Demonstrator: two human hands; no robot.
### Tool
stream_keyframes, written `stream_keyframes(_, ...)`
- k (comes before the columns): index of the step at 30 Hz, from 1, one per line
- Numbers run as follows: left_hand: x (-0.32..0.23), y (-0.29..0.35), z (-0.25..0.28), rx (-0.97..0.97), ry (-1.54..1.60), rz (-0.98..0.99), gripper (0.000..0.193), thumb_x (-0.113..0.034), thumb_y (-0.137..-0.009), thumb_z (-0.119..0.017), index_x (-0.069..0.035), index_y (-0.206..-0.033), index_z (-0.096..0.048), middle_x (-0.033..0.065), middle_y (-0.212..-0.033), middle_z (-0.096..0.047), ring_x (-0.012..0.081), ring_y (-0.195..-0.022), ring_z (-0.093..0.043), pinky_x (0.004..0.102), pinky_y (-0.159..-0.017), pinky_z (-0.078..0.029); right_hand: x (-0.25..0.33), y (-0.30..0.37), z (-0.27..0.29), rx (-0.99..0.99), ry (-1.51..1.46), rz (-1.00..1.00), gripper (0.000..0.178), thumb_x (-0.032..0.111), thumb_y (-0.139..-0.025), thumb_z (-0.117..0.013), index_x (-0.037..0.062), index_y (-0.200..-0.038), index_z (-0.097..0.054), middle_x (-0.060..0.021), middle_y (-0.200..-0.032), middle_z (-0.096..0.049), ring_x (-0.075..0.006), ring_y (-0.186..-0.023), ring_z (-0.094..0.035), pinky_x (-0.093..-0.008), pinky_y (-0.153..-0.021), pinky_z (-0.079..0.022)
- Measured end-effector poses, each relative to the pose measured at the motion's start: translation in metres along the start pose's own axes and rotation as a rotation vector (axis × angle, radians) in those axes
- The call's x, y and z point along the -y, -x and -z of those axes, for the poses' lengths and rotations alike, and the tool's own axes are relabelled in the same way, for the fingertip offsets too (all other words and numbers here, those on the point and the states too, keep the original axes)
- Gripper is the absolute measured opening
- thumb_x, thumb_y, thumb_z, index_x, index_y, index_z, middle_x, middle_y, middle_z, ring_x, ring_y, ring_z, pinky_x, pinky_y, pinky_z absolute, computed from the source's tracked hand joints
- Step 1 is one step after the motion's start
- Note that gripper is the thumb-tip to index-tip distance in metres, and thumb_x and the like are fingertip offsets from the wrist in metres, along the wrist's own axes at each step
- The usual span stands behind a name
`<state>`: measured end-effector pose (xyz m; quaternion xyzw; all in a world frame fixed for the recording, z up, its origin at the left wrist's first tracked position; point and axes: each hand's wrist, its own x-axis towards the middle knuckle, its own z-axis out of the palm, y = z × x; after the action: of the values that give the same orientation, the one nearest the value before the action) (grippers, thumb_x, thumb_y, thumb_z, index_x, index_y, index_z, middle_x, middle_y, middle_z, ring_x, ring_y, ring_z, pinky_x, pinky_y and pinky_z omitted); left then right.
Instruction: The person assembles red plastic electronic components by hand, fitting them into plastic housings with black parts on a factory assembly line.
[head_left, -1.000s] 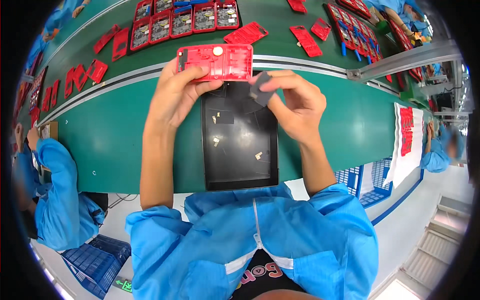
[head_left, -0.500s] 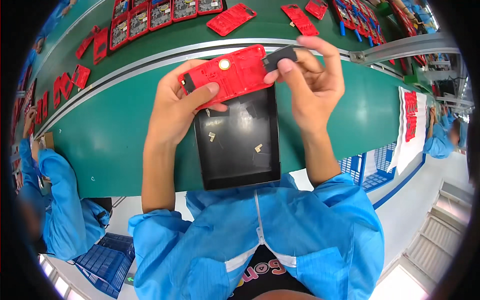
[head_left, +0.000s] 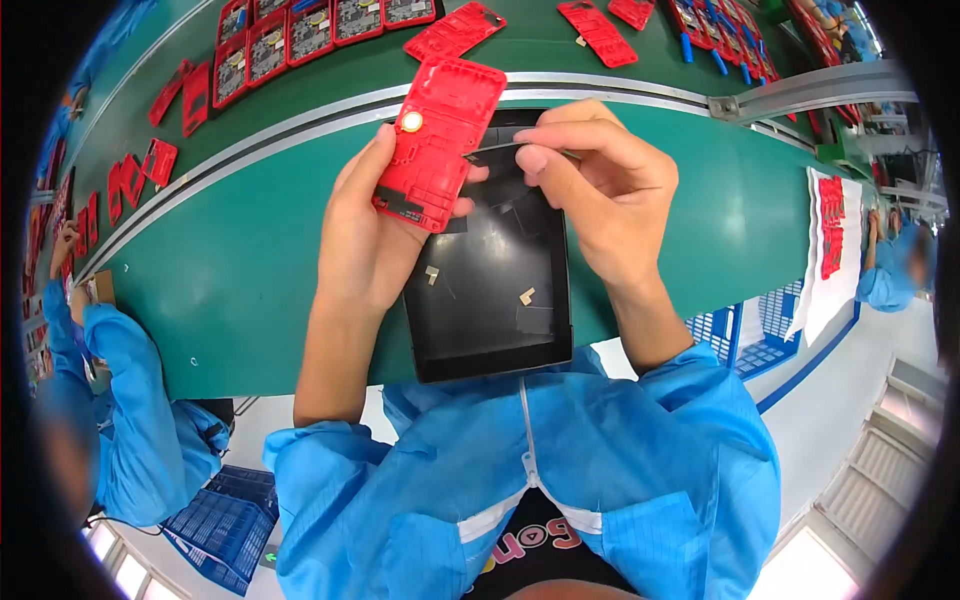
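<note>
My left hand (head_left: pixel 362 235) grips a red plastic back shell (head_left: pixel 450 110) by its lower end. The shell stands nearly lengthwise away from me, leaning right, its ribbed inside up, with a round gold-and-white disc and a black strip near the fingers. Between thumb and fingertips of my right hand (head_left: pixel 615 190) is a thin black flat piece (head_left: pixel 497 150), seen almost edge-on just right of the shell. Beneath both hands lies a black tray (head_left: pixel 480 325) with small gold-coloured pieces (head_left: pixel 527 297) and dark flat pieces in it.
A metal rail (head_left: pixel 270 133) separates the green bench (head_left: pixel 250 280) from the farther green surface. Beyond it lie red shells (head_left: pixel 455 32) and red units with circuit boards (head_left: pixel 267 52). Blue baskets (head_left: pixel 765 330) stand below. Co-workers in blue sleeves (head_left: pixel 130 370) sit at either side.
My left hand has turned the shell from crosswise to nearly lengthwise. The black piece in my right hand has moved down and left and turned from its flat face to its edge.
</note>
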<state>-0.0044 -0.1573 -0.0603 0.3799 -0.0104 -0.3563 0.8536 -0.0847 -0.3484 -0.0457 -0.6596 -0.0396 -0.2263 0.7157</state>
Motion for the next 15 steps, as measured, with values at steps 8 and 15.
stream_keyframes(8, 0.018, -0.001, -0.011, -0.172, -0.180, -0.271, 0.036, -0.021, -0.110, -0.051, 0.006, -0.132, -0.057, 0.0151, -0.115, -0.071, 0.0221, -0.101, -0.073, 0.0408, -0.086, -0.063, 0.007, 0.001, -0.010, -0.097, -0.010, -0.337, 0.018, -0.002, -0.093, -0.072, -0.0031, -0.111, -0.071, -0.0092, -0.095, -0.075, -0.0122, -0.079, -0.073, -0.0213, -0.059, -0.051)
stream_keyframes(15, 0.023, 0.005, -0.018, -0.145, -0.213, -0.315, 0.034, -0.014, -0.108, -0.053, 0.008, -0.135, -0.055, 0.0188, -0.112, -0.072, 0.0223, -0.099, -0.074, 0.0388, -0.086, -0.064, 0.002, 0.001, -0.015, -0.138, 0.022, -0.348, 0.016, -0.001, -0.093, -0.073, -0.0032, -0.109, -0.071, -0.0094, -0.093, -0.075, -0.0100, -0.078, -0.073, -0.0187, -0.056, -0.048)
